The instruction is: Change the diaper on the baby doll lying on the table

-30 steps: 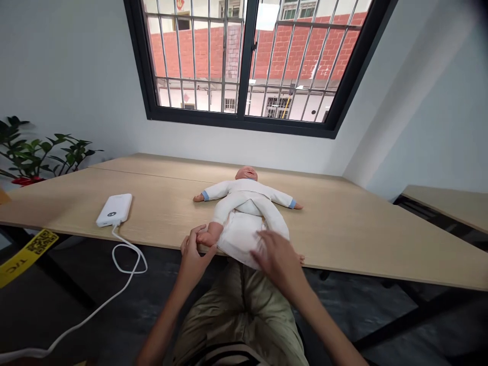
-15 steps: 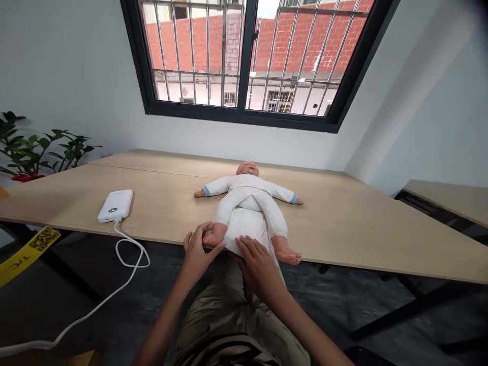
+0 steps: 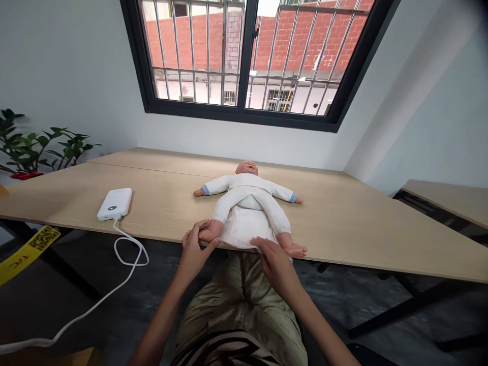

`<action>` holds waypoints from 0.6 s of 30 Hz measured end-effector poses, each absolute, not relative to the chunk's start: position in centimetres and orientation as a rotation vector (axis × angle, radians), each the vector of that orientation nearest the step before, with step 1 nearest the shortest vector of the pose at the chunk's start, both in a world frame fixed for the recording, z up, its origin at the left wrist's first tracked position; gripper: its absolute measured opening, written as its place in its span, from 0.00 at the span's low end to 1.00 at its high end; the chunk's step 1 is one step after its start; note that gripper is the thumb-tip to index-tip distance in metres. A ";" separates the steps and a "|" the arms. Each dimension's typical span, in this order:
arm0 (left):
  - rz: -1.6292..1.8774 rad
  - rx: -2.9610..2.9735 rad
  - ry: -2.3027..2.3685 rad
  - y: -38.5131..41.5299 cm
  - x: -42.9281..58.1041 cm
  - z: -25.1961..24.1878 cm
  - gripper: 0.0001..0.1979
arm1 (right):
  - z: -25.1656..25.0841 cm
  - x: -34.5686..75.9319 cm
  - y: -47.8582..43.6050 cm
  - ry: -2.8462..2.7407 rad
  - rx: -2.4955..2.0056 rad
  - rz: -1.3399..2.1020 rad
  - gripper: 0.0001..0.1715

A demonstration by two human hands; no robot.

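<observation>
A baby doll (image 3: 249, 195) in white clothes with blue cuffs lies on its back on the wooden table (image 3: 354, 223), its head toward the window and its bare feet at the near edge. A white cloth or diaper (image 3: 244, 227) is spread between its legs. My left hand (image 3: 195, 245) is closed around the doll's foot on the left. My right hand (image 3: 275, 260) rests on the near edge of the white cloth, fingers stretched over it, beside the doll's other leg.
On the table's left part lies a white power bank (image 3: 115, 203), its white cable (image 3: 133, 267) hanging over the edge. A potted plant (image 3: 41, 150) stands at the far left. A yellow tag (image 3: 28, 254) hangs at the near left. A barred window (image 3: 244, 114) is behind the table.
My right hand has moved to the right along the cloth, which now lies wider and flatter between the legs. The doll's legs have spread slightly apart. My left hand has shifted slightly with the foot.
</observation>
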State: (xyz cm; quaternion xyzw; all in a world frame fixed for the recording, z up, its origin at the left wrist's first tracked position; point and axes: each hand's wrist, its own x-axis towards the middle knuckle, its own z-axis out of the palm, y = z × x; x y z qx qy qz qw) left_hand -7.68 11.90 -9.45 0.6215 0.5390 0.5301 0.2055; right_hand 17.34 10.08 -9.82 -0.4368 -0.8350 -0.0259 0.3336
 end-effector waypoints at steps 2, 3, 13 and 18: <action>1.479 1.750 1.495 11.9 -7.7 -9.4 0.22 | -9.9 17.6 10.1 -2.154 -1.153 -0.078 0.25; 1.478 1.761 1.493 11.9 -7.7 -9.3 0.21 | -9.9 17.7 10.0 -2.144 -1.156 -0.082 0.24; 1.346 2.020 1.384 13.6 -7.3 -7.1 0.32 | -4.2 18.1 10.8 -2.083 -1.224 -0.464 0.21; 1.156 2.224 1.050 19.7 -6.1 -2.0 0.36 | 2.4 18.4 15.5 -2.257 -1.190 -0.411 0.21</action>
